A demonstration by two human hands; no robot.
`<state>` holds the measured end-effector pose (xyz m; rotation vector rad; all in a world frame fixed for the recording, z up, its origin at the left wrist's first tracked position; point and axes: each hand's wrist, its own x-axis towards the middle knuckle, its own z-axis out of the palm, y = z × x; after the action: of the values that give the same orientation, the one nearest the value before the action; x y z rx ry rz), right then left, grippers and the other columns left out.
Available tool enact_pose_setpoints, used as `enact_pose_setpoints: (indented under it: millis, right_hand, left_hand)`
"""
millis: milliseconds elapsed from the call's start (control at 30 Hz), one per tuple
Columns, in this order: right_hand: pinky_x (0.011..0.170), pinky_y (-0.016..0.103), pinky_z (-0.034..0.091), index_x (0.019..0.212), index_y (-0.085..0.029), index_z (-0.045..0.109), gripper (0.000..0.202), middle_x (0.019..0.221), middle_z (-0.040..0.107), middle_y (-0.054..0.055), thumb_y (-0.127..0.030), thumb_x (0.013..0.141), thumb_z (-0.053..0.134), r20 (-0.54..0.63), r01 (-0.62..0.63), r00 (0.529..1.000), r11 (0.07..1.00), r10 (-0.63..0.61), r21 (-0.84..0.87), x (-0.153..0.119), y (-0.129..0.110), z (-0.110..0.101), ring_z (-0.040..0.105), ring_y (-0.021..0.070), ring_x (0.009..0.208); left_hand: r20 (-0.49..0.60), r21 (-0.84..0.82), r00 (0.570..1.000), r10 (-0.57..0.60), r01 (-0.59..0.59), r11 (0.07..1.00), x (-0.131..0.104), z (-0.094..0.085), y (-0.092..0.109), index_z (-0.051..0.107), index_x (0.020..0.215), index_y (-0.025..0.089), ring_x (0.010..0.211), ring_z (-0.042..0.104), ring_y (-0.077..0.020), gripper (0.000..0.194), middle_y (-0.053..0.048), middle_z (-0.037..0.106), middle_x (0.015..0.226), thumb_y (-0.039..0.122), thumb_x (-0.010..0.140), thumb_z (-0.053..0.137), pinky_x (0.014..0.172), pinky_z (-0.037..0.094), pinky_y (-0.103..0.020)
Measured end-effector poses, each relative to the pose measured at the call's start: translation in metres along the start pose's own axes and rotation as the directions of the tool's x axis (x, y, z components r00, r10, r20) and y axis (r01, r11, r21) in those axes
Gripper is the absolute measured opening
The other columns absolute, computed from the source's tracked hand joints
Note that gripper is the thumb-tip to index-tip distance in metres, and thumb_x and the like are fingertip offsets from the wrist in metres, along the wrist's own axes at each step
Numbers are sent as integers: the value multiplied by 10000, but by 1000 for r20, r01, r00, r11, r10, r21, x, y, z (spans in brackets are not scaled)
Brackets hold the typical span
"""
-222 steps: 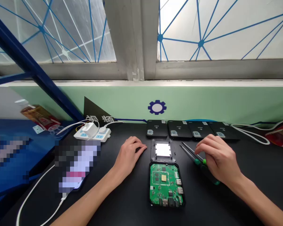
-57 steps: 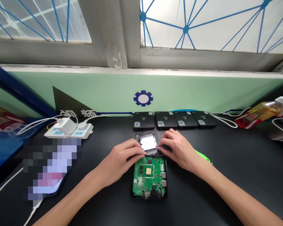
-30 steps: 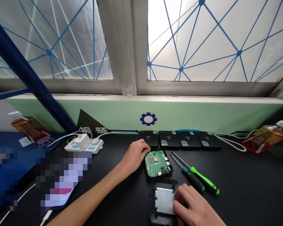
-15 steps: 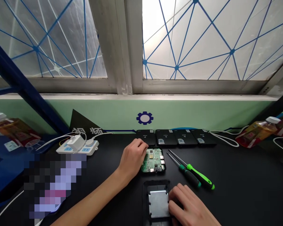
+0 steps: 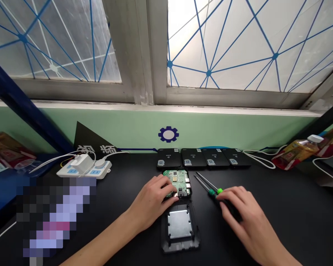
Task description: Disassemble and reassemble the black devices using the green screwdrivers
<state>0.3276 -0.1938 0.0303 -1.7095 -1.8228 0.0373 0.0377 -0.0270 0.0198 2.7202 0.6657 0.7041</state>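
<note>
A green circuit board [image 5: 180,178] sits in a black plastic case at the middle of the table. My left hand [image 5: 155,199] is at the case's lower left, thumb and index finger closed on its near edge. Just below lies a black cover [image 5: 180,246] with a silver metal plate [image 5: 180,224]. My right hand [image 5: 245,214] is over the handles of two screwdrivers, thumb and fingers around them. The dark green screwdriver [image 5: 211,193] and the bright green screwdriver [image 5: 219,191] point up-left; most of their handles are hidden by the hand.
Several black boxes [image 5: 194,158] with labels stand in a row at the back. A white power strip [image 5: 84,168] with plugs lies on the left, near a pixelated area. Drink bottles [image 5: 298,151] and white cables [image 5: 262,159] are at the right back.
My right hand has left the black cover and moved right and up to the screwdrivers. My left hand has slid from the case's upper left down to its near edge.
</note>
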Motion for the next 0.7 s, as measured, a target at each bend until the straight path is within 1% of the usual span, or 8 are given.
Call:
enact_pose_setpoints:
  millis: [67, 133, 200, 300, 400, 467, 600, 700]
  right_hand:
    - [874, 401, 560, 1180, -324, 712, 227, 1185, 713, 54, -483, 1140, 555, 20, -154, 988, 988, 154, 4, 1, 18, -1, 681, 258, 1051]
    - [839, 396, 570, 1189, -320, 728, 300, 1163, 714, 63, -542, 1144, 531, 38, -233, 972, 973, 232, 1, 0, 33, 1, 692, 264, 1033]
    - [794, 376, 571, 1201, -314, 740, 347, 1126, 713, 65, -582, 1142, 527, 61, -274, 960, 962, 273, 3, -1, 41, 3, 700, 255, 984]
    - [789, 360, 562, 1158, -312, 760, 411, 1104, 713, 63, -657, 1123, 539, 101, -314, 945, 949, 311, 15, -1, 44, 4, 695, 252, 985]
    - [809, 357, 548, 1101, -310, 760, 443, 1101, 715, 54, -697, 1109, 545, 129, -337, 935, 941, 331, 26, 0, 44, 4, 684, 249, 997]
    - [839, 355, 549, 1122, -312, 749, 445, 1119, 720, 46, -698, 1116, 529, 146, -346, 930, 938, 338, 36, 1, 45, 5, 689, 240, 1008]
    - [919, 359, 544, 1174, -299, 711, 456, 1176, 735, 44, -700, 1122, 502, 123, -372, 923, 927, 364, 45, 4, 45, 1, 699, 240, 1075]
    - [857, 327, 539, 1221, -296, 678, 447, 1135, 745, 26, -695, 1123, 501, 74, -403, 914, 914, 398, 53, 6, 39, -11, 700, 213, 987]
  left_hand:
    - [-20, -10, 1000, 10, -10, 1000, -2, -1, 2, 737, 1132, 203, 981, 677, -251, 157, -45, 718, 1110, 161, 1015, 833, 877, 565, -410]
    - [-63, -18, 997, 34, -35, 999, -5, -1, 4, 725, 1167, 198, 999, 667, -258, 149, -61, 714, 1124, 154, 1041, 793, 898, 565, -420]
    - [-113, -35, 991, 73, -77, 996, -9, -2, 8, 718, 1182, 192, 986, 654, -247, 118, -66, 711, 1109, 136, 1078, 724, 926, 558, -427]
    - [-143, -95, 977, 155, -170, 981, -16, -4, 16, 714, 1129, 194, 915, 632, -217, 78, -49, 707, 1025, 134, 1101, 672, 895, 536, -396]
    - [-118, -163, 965, 233, -250, 954, -25, -4, 27, 701, 1067, 193, 836, 604, -204, 23, -44, 699, 959, 191, 1070, 724, 774, 492, -364]
    - [-97, -178, 959, 268, -282, 943, -30, -3, 34, 698, 1048, 188, 794, 587, -204, 102, -43, 690, 929, 242, 1028, 782, 729, 464, -371]
    - [-72, -171, 957, 279, -288, 942, -37, 1, 37, 695, 1021, 181, 763, 573, -200, 228, -38, 670, 907, 268, 926, 883, 702, 434, -380]
    - [-73, -188, 962, 264, -274, 943, -39, 3, 32, 697, 1018, 178, 738, 548, -187, 273, -27, 652, 892, 259, 880, 918, 674, 408, -370]
